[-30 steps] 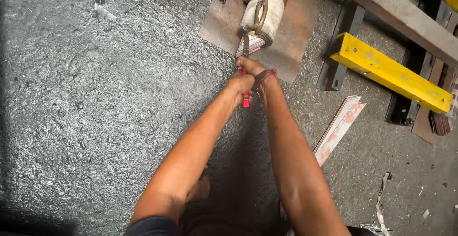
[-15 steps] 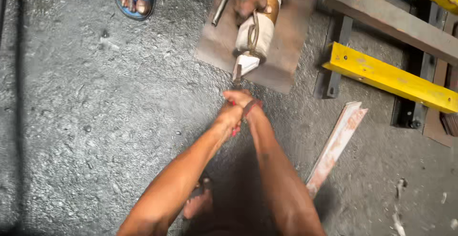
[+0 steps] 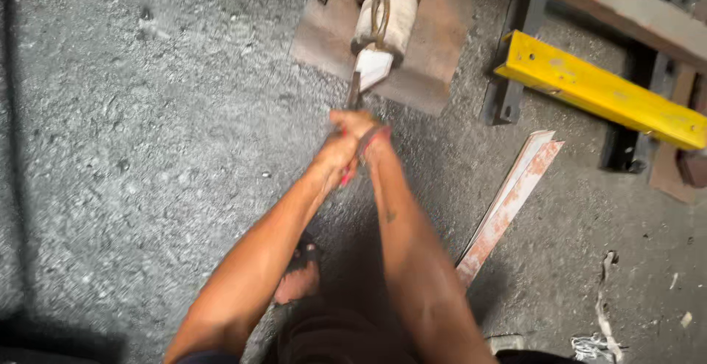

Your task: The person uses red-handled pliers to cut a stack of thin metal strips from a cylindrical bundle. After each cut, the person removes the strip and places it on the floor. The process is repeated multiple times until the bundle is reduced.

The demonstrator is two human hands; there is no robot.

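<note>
Fingers of the left hand (image 3: 340, 152) and right hand (image 3: 366, 133) are clenched together around a red-handled tool (image 3: 352, 99) biting the white-wrapped metal piece (image 3: 383, 29) on the rusty plate (image 3: 434, 55).

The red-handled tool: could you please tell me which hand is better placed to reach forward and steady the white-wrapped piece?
Probably the right. Both hands clasp the tool; the right hand sits further forward, nearer the white-wrapped piece, while the left hand covers the red handle end.
</note>
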